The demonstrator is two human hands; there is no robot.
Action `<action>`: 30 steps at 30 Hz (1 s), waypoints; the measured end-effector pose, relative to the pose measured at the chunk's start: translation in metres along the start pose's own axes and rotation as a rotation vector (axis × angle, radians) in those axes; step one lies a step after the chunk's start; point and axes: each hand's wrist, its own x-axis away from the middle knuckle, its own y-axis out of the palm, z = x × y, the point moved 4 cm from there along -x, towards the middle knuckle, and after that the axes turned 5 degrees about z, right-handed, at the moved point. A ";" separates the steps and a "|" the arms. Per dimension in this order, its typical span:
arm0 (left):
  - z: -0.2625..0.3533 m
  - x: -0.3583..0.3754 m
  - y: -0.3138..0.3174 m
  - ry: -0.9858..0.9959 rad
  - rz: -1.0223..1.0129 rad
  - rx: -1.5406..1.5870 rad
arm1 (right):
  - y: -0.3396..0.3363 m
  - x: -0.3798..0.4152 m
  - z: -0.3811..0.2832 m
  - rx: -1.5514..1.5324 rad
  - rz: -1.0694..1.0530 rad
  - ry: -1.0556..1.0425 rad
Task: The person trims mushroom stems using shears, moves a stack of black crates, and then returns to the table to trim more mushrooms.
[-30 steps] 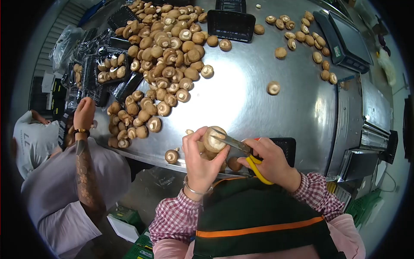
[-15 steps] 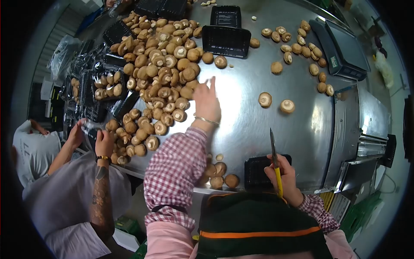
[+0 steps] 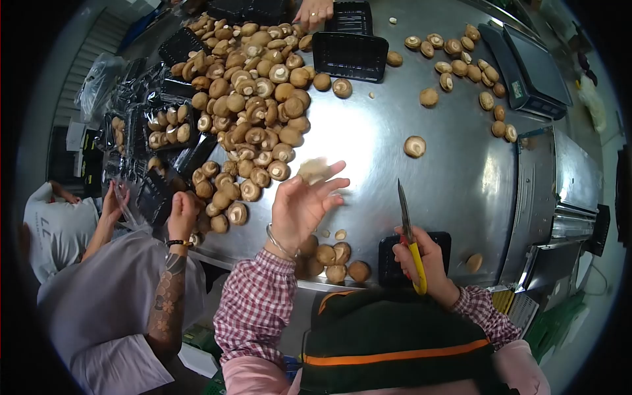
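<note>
My left hand [image 3: 304, 205] is turned palm up over the metal table, its outer fingers spread. A motion-blurred pale brown mushroom [image 3: 314, 170] is between its thumb and index finger. In my right hand [image 3: 424, 257] is a pair of scissors [image 3: 414, 253] with red and yellow handles, blades together and pointing away from me. Beneath that hand lies a black plastic tray [image 3: 387, 262], partly hidden. Several mushrooms [image 3: 336, 273] sit at the front edge between my hands. One mushroom [image 3: 474, 263] is right of the tray, and another [image 3: 415, 146] lies mid-table.
A large mushroom heap [image 3: 257, 99] covers the left of the metal table [image 3: 368, 197]. Beyond are black trays [image 3: 349, 57] and a co-worker's hand [image 3: 315, 12]. On the left, another person's hand [image 3: 183, 214] is beside a black tray [image 3: 155, 197]. A scale [image 3: 533, 72] stands back right.
My left hand has drawn back from the heap's edge toward me and turned palm up with a mushroom. One mid-table mushroom is gone from its spot; one now shows right of the near tray.
</note>
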 end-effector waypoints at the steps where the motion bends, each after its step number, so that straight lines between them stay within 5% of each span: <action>1: -0.004 0.004 -0.006 -0.002 -0.002 -0.001 | -0.001 0.003 0.000 0.003 0.001 -0.014; 4: -0.039 0.004 -0.044 -0.094 0.388 -0.319 | -0.040 0.024 0.017 0.036 0.257 -0.127; 5: -0.053 -0.003 -0.054 -0.260 0.461 -0.472 | -0.067 0.032 0.027 0.239 0.388 -0.140; 7: -0.074 -0.025 -0.037 -0.329 0.429 -0.514 | -0.119 0.049 0.049 0.192 0.589 -0.100; 9: -0.081 -0.064 -0.011 -0.182 0.216 -0.780 | -0.150 0.068 0.044 0.484 0.628 -0.138; 12: -0.100 -0.124 -0.017 -0.054 0.201 -1.061 | -0.164 0.096 0.087 0.676 0.626 -0.086; 15: -0.129 -0.151 0.004 0.195 -0.011 -1.776 | -0.159 0.090 0.103 0.794 0.632 0.089; 17: -0.174 -0.177 0.002 0.175 -0.007 -1.693 | -0.153 0.080 0.111 0.844 0.675 0.228; 18: -0.203 -0.209 -0.014 0.270 -0.107 -1.579 | -0.153 0.072 0.111 0.831 0.675 0.204; 20: -0.200 -0.202 0.055 -0.009 -0.072 -0.842 | -0.161 0.061 0.114 0.785 0.647 0.226; 21: -0.191 -0.207 0.064 -0.006 -0.065 -0.850 | -0.168 0.051 0.118 0.778 0.639 0.222; 23: -0.172 -0.219 0.083 0.326 -0.110 -1.078 | -0.192 0.022 0.122 0.508 0.764 -0.030; 26: -0.105 -0.218 0.040 0.934 0.186 -1.503 | -0.215 -0.029 0.060 0.063 0.861 -0.116; 29: -0.045 -0.220 -0.011 0.942 0.755 -2.058 | -0.209 -0.058 0.012 -0.164 0.936 -0.302; 30: -0.033 -0.227 -0.027 0.786 0.670 -2.208 | -0.199 -0.067 0.012 -0.194 0.828 -0.196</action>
